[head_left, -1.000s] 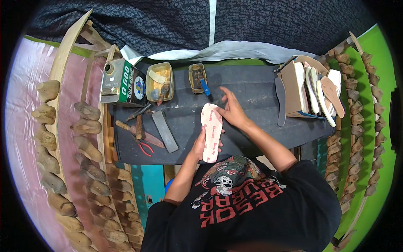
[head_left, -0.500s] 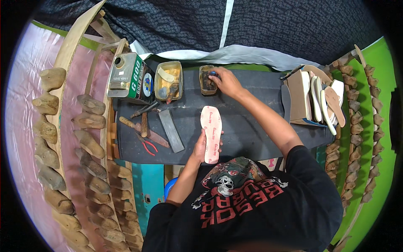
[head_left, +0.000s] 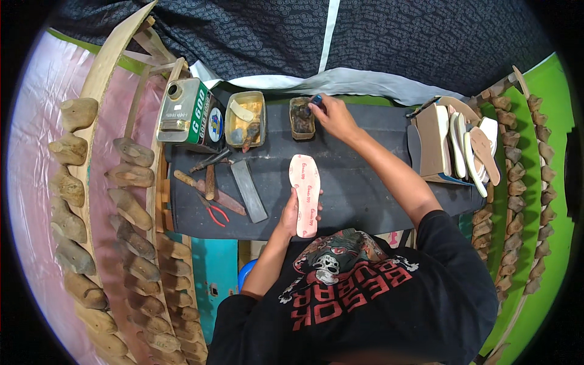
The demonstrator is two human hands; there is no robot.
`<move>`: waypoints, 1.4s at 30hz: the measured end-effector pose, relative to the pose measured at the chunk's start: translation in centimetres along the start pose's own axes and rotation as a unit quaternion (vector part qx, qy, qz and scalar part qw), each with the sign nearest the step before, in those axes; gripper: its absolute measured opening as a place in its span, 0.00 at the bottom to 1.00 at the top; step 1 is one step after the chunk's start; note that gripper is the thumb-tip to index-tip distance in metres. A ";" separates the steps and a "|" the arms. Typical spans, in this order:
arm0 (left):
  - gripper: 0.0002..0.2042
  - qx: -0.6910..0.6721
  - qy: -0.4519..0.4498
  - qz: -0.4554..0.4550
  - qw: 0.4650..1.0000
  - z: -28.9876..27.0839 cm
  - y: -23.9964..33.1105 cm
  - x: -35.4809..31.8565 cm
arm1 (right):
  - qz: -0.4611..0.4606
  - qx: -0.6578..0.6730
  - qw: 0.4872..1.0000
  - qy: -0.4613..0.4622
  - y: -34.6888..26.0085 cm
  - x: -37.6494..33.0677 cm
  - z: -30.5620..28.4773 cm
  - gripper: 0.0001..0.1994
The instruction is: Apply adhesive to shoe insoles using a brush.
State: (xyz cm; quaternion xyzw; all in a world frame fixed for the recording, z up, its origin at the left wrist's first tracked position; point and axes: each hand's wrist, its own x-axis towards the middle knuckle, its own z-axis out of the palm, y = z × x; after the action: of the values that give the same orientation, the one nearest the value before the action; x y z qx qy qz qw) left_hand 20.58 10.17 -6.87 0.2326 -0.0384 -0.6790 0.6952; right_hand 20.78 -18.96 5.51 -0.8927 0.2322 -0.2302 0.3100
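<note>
Item 1: shoe sole point(head_left: 305, 194), pale pink with red print, raised over the near side of the surface point(head_left: 371, 173). Long axis runs away from the body, broader end farthest, nearly upright in the view with a slight lean.

Item 2: left hand point(head_left: 289, 214), the nearer of the two. Fingers closed about the sole's near half, thumb along its left edge, fingertips showing at its right edge; the sole thus lies within this grip, most of its length reaching beyond it.

Item 3: right hand point(head_left: 336, 120), well apart from the sole, which lies toward the body and a little left of these fingers. Fingers pinched narrow on a blue handle point(head_left: 317, 98); its lower end cannot be made out.

Item 4: small tub point(head_left: 303, 135) with dark, crusted contents, just beside the right fingers.

Item 5: larger yellowish tub point(head_left: 238, 143), left of the small one, holding a pale scrap and other pieces.

Item 6: metal can point(head_left: 178, 115), green and silver, farther left.

Item 7: grey block point(head_left: 249, 191), with red-handled pliers point(head_left: 216, 212) near it.

Item 8: cardboard box point(head_left: 431, 149) of soles, far right.
</note>
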 end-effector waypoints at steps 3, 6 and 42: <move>0.35 0.010 -0.002 0.006 1.000 0.6 0.5 0.2 | 0.002 0.091 0.992 0.081 -2.7 -1.4 -1.2 0.11; 0.34 0.008 0.003 0.006 1.000 0.8 0.5 0.2 | -0.066 0.118 0.973 0.188 -3.4 -2.4 -1.3 0.10; 0.31 0.002 -0.053 0.052 0.997 3.7 2.1 0.2 | 0.004 0.267 0.959 0.092 -5.9 -7.6 -5.0 0.08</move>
State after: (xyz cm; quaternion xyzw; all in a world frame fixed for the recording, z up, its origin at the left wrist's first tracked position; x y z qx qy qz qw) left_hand 21.17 8.95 -2.89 0.1953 -0.0889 -0.6535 0.7258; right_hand 13.67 -12.84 10.85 -0.7517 0.1932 -0.3639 0.5150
